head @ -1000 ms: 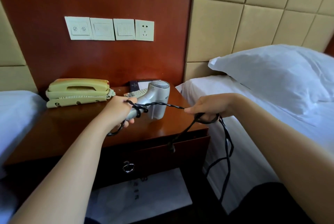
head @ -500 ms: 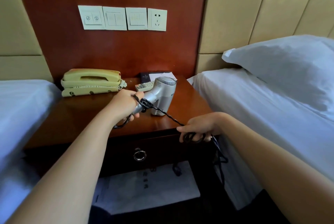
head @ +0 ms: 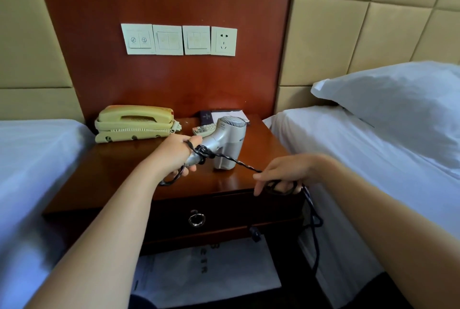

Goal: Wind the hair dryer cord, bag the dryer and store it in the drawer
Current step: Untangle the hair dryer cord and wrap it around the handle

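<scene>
There is a single view, from a wide-angle camera on the person's head, so no second view overlaps with it. It looks forward and steeply down over both forearms, which enter from the bottom corners and converge toward the middle of the frame. It faces the wooden wall panel (head: pixel 161 79) squarely, with the nightstand (head: pixel 124 171) close below, near enough that its drawer front (head: pixel 224 211) sits in the lower middle. The lens bends the edges (the padded wall tiles (head: pixel 331 34) lean outward). A bed (head: pixel 348 159) fills the right side, another bed (head: pixel 29 159) the left.
</scene>
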`<act>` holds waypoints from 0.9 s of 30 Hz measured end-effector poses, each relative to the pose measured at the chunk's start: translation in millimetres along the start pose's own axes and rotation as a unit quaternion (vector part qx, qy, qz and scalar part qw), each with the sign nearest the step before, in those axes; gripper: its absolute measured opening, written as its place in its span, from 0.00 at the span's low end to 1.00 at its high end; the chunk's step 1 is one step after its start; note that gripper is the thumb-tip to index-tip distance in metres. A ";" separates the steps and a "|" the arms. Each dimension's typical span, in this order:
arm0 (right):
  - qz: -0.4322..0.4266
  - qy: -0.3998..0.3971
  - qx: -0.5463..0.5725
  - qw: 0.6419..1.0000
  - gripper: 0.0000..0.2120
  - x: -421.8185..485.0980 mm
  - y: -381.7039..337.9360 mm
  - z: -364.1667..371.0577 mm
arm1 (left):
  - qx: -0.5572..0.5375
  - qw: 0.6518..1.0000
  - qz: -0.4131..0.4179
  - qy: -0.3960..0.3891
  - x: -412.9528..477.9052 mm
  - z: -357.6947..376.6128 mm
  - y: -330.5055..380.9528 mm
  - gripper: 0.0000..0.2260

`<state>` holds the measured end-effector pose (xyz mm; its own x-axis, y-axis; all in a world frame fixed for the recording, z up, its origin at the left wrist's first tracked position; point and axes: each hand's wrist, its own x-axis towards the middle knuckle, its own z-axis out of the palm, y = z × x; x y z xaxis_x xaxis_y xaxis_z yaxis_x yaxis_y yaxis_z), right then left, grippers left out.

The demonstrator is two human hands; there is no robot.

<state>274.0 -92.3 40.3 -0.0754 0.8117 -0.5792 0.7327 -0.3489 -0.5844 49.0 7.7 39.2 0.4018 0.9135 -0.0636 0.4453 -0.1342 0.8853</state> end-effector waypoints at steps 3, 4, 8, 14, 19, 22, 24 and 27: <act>-0.048 0.028 0.029 0.998 0.19 -22.7 -8.3 -22.1 | -0.010 1.000 -0.002 -0.006 -5.7 -5.3 7.4 0.16; -0.060 0.054 0.030 0.996 0.18 -30.4 -12.9 -29.2 | -0.011 1.000 -0.003 -0.007 -7.5 -6.6 9.3 0.16; -0.106 0.239 -0.036 0.964 0.24 -59.3 -41.3 -56.8 | -0.016 1.000 -0.006 -0.010 -13.2 -13.1 17.7 0.14; -0.159 0.462 -0.201 0.849 0.28 -77.3 -98.3 -89.5 | -0.005 1.000 0.026 0.001 -24.3 -24.2 36.2 0.17; -0.139 0.616 -0.324 0.705 0.19 -64.1 -127.1 -91.3 | -0.012 1.000 0.029 0.000 -36.4 -34.8 39.3 0.14; -0.152 0.650 -0.361 0.652 0.21 -49.7 -143.1 -94.8 | -0.033 0.999 0.038 -0.005 -39.2 -43.1 37.5 0.12; -0.165 0.661 -0.372 0.631 0.22 -40.1 -158.4 -100.1 | -0.063 0.997 0.048 -0.006 -37.8 -51.6 34.8 0.12; -0.199 0.677 -0.355 0.613 0.22 -24.6 -178.1 -102.7 | -0.096 0.993 0.064 0.016 -28.7 -69.2 24.9 0.13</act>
<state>214.8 -2.0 217.0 -0.0655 0.5780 0.8134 0.9845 -0.0956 0.1473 -6.8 4.6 94.9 0.4193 0.9053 0.0676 0.2304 -0.1782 0.9566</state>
